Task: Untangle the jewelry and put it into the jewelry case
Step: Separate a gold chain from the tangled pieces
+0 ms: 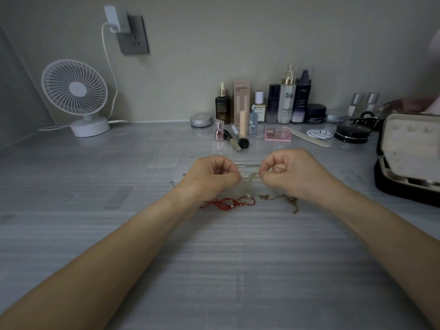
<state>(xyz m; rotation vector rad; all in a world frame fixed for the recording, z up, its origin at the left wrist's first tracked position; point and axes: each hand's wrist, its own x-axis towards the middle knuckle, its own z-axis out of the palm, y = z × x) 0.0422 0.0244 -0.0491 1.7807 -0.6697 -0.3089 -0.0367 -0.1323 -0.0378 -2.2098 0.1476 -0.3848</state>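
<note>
Both hands pinch a fine silver chain, mid-untangle; case open at the side.

Left hand and right hand, fingers curled in, each pinch the silver chain and hold a short run of it between them, just off the table, well left of the jewelry case. Judgement: two close pinch points let the knot be teased apart. A gold chain lies on the table left of the case; a red cord bracelet lies farther from it. The case lid stands up, probably so freed pieces go straight in; its contents cannot be told.
</note>
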